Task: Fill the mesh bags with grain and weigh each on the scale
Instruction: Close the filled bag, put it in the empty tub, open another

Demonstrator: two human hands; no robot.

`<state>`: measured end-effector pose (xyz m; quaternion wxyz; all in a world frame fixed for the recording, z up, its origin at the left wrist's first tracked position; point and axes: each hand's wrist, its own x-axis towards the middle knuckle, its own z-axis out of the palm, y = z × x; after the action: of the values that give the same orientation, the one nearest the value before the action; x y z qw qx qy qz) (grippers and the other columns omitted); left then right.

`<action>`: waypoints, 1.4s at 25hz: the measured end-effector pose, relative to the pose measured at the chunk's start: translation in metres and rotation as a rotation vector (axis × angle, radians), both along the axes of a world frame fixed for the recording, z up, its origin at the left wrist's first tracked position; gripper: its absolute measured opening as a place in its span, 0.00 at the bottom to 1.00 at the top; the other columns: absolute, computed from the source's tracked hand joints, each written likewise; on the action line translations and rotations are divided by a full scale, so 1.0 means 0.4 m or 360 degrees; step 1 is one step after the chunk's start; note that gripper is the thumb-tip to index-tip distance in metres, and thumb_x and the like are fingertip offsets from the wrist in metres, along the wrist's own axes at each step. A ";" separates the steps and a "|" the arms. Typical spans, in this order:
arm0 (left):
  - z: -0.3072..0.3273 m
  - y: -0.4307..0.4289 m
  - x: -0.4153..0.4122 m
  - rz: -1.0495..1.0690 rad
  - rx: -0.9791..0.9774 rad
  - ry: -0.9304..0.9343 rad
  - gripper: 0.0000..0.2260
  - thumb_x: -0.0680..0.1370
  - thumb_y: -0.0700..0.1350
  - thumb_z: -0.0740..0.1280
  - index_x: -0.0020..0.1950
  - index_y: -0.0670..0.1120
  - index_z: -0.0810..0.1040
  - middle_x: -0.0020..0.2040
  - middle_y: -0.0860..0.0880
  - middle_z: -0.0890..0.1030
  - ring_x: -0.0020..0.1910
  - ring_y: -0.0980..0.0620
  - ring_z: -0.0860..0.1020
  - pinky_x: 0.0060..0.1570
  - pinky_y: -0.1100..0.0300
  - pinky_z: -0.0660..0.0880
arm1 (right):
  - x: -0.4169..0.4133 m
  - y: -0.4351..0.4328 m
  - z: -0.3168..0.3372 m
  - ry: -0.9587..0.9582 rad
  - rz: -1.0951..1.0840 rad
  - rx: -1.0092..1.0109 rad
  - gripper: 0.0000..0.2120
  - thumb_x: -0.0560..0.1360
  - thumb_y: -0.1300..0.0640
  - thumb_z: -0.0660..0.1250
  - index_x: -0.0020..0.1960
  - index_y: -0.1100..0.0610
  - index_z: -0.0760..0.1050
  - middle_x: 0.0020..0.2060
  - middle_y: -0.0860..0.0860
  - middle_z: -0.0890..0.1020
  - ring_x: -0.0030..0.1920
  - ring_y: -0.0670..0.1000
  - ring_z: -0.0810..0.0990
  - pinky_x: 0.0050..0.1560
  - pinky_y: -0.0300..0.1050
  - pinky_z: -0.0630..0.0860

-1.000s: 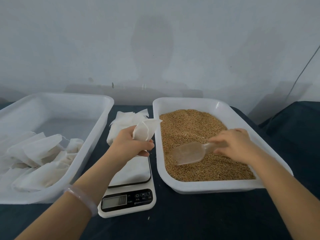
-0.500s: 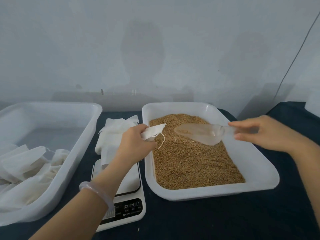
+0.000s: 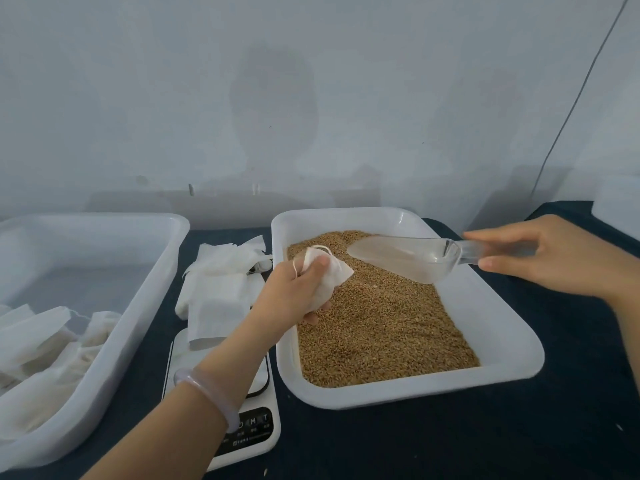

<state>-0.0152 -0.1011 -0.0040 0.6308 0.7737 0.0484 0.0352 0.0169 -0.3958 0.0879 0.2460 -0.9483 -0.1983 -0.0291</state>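
Here the left hand [image 3: 294, 292] grips the mesh bag [image 3: 334, 277] low over the grain [image 3: 381, 323] in its tray [image 3: 415, 394], the right hand [image 3: 554, 258] pinches the clear scoop [image 3: 401, 258] alongside, so best to hold the bag's mouth wide and tip slowly, letting strays drop back in.

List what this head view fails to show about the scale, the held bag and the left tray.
1. White digital scale: display covered by the left forearm, head view.
2. Small white mesh bag: contents hidden by its cloth and the gripping left hand.
3. White plastic tray on the left: bag count, cut off by the frame's left edge.
4. Clear plastic scoop in the right hand: any grain inside, too blurred to tell.
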 end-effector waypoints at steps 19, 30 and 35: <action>-0.036 0.017 -0.002 0.0121 0.0033 -0.0486 0.19 0.61 0.41 0.81 0.44 0.55 0.78 0.40 0.61 0.82 0.38 0.61 0.81 0.32 0.69 0.76 | -0.012 0.039 0.037 -0.0007 0.0020 -0.0177 0.17 0.69 0.50 0.72 0.46 0.27 0.73 0.52 0.33 0.78 0.56 0.36 0.74 0.57 0.38 0.65; -0.051 0.025 -0.010 0.0173 0.0308 -0.0437 0.13 0.65 0.45 0.79 0.41 0.54 0.77 0.39 0.55 0.81 0.38 0.61 0.78 0.35 0.65 0.76 | 0.008 0.138 0.043 -0.0276 -0.0029 -0.0475 0.16 0.72 0.46 0.69 0.58 0.35 0.74 0.53 0.40 0.79 0.62 0.47 0.72 0.69 0.50 0.58; -0.050 0.009 -0.004 0.0158 0.0420 -0.0363 0.15 0.65 0.52 0.78 0.41 0.55 0.72 0.38 0.57 0.76 0.34 0.68 0.74 0.25 0.73 0.68 | 0.014 0.177 0.103 -0.0743 -0.0017 -0.0678 0.16 0.71 0.47 0.70 0.57 0.35 0.75 0.47 0.41 0.77 0.63 0.49 0.64 0.69 0.52 0.41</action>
<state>-0.0169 -0.0975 -0.0239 0.5226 0.8374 0.0095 0.1599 0.0227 -0.3250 0.1290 -0.0104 -0.9472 -0.2462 -0.2052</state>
